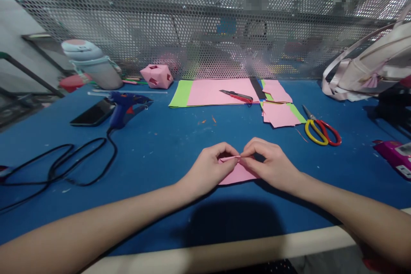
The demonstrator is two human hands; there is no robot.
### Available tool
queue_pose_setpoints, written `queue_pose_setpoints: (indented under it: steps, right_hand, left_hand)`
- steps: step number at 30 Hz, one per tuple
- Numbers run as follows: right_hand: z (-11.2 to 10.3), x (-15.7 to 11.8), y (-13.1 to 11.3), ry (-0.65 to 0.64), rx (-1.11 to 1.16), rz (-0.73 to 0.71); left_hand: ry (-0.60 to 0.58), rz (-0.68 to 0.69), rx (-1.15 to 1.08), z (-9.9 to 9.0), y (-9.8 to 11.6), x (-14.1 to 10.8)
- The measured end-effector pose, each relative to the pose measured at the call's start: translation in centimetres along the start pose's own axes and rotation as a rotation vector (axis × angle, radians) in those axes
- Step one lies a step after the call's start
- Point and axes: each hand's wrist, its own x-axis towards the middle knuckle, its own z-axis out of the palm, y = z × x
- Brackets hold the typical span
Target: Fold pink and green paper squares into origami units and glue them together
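Note:
Near the front of the blue table, a small sheet of pink paper (239, 174) lies between my hands, its far edge folded up. My left hand (215, 166) pinches that folded edge between thumb and fingers. Close beside it, almost touching, my right hand (268, 160) pinches the same edge. The fingertips of both hands cover part of the fold. Behind them, pink paper squares (279, 114) sit in a loose pile, with yellow-and-red-handled scissors (316, 127) to their right. A box cutter (237, 95) rests on a larger pink sheet (208, 92).
On the left are a blue glue gun (120, 109) with a looping black cord, a phone (93, 113) and a bottle (96, 66). A folded pink paper polyhedron (157, 76) stands near the perforated metal screen (208, 47). To the right are a pale bag (369, 64) and a magenta object (393, 156).

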Motion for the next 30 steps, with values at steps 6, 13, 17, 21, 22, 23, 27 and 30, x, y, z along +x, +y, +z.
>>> queue_pose_setpoints:
  steps: [6,13,17,21,22,23,27,30]
  right_hand:
    - [0.13,0.14,0.17,0.002,-0.011,-0.03]
    - [0.09,0.21,0.07,-0.009,-0.06,-0.004]
    - [0.1,0.11,0.03,-0.004,-0.063,-0.021]
    - [0.09,0.04,-0.01,0.008,-0.064,-0.034]
    - [0.08,0.04,-0.02,0.01,-0.064,-0.035]
    - [0.07,0.05,-0.02,0.011,-0.064,-0.036]
    - [0.03,0.12,-0.01,0.012,-0.064,-0.031]
    - [0.02,0.18,0.0,0.009,-0.07,-0.015]
  left_hand:
    - [0.001,0.019,-0.012,0.06,-0.37,0.08]
    - [0.012,0.058,-0.038,0.16,-0.86,0.19]
    - [0.006,0.069,-0.028,0.15,-0.91,0.17]
    - [0.008,0.067,-0.033,0.18,-0.77,0.17]
    - [0.011,0.063,-0.033,0.19,-0.74,0.18]
    - [0.01,0.062,-0.033,0.21,-0.71,0.19]
    - [0.004,0.062,-0.034,0.21,-0.65,0.26]
    - [-0.004,0.042,-0.032,0.11,-0.67,0.28]
